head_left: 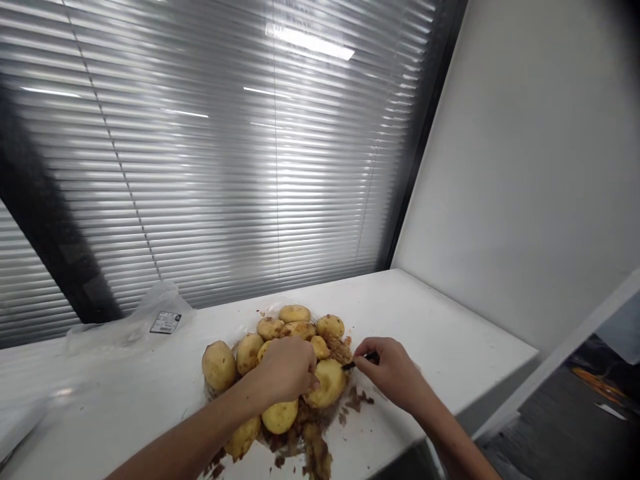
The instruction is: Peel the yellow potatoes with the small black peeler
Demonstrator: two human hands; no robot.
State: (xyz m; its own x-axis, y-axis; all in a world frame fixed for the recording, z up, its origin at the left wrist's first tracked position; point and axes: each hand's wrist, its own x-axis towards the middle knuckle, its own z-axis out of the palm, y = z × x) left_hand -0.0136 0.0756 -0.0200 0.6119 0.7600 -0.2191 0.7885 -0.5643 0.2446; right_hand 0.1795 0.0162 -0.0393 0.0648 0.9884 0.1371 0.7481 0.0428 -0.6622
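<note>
A peeled yellow potato [327, 383] sits at the right front of a pile of potatoes. My left hand [292, 368] grips its left side with curled fingers; the palm side is hidden. From the other side, my right hand [384, 363] is closed around a thin black-handled tool [350, 365], too small to tell its exact kind. Its tip touches or nearly touches that potato's right edge. Several more potatoes [219, 365] lie behind and left of my left hand, some with brown patches. Brown peelings [316, 451] are heaped below and beside the held potato.
The pile rests on clear plastic film on a white table [415, 310]. A crumpled clear bag [135, 320] with a printed label lies at the back left. Blinds [240, 167] stand behind the table, and a white wall [530, 167] rises on the right.
</note>
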